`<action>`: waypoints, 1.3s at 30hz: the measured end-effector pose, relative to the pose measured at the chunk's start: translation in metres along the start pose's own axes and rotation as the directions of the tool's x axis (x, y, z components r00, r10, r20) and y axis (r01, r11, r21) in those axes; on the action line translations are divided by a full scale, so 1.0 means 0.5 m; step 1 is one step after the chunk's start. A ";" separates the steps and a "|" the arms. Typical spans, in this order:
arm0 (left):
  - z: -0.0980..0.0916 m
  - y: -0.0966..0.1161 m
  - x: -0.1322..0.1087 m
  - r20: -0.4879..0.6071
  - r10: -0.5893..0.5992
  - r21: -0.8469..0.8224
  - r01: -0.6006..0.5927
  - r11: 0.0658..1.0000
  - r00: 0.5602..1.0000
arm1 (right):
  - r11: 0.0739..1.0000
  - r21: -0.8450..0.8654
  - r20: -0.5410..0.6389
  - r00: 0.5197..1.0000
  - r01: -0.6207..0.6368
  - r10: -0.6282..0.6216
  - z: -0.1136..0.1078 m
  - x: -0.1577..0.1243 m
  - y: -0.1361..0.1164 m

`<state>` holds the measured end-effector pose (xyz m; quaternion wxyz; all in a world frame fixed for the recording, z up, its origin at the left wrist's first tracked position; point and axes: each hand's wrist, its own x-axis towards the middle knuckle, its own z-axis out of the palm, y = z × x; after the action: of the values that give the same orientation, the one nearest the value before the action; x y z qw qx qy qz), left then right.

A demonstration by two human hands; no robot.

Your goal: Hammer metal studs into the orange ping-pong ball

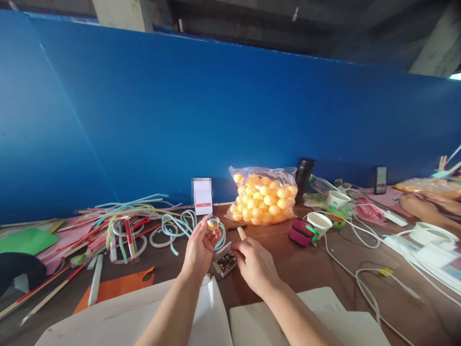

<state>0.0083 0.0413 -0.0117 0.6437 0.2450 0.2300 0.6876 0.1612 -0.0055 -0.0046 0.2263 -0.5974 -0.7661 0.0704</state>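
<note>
My left hand (200, 250) is raised over the table, its fingertips closed around an orange ping-pong ball (213, 226). Shiny silver thumbtack heads cover the ball's upper part. My right hand (257, 264) is at the right edge of a small open box (217, 267) full of dark metallic tacks (226, 261). Its index finger points up and away while the thumb and other fingers are bent together by the box. Whatever lies between those fingers is too small or hidden to make out.
Behind my hands stands a clear bag of orange balls (262, 199), with a phone (203, 197) against the blue wall. Coloured tubes and sticks (126, 226) lie left. Right are a magenta case (301, 232), paper cups (320, 222), cables and another person's hands (428, 204).
</note>
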 end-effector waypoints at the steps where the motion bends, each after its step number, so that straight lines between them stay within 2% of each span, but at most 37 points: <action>1: 0.001 0.000 -0.001 0.002 0.000 -0.002 0.000 1.000 1.000 | 1.000 0.004 0.005 1.000 0.009 -0.009 0.003 0.001 -0.002; 9: 0.005 0.005 -0.009 0.043 -0.067 -0.044 0.068 0.997 0.997 | 0.998 0.011 0.049 0.997 0.057 -0.058 0.020 0.005 -0.018; 17: 0.001 0.005 -0.009 0.086 -0.173 -0.065 0.179 0.982 0.981 | 0.999 -0.023 0.063 0.997 0.043 -0.042 0.031 0.005 -0.021; 39: 0.002 0.005 -0.007 0.035 -0.199 -0.104 0.202 0.974 0.979 | 0.998 -0.021 0.045 0.997 0.064 -0.063 0.037 0.011 -0.028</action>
<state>0.0073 0.0379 -0.0094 0.7249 0.1941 0.2084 0.6273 0.1397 -0.0014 -0.0142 0.2047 -0.5737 -0.7902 0.0678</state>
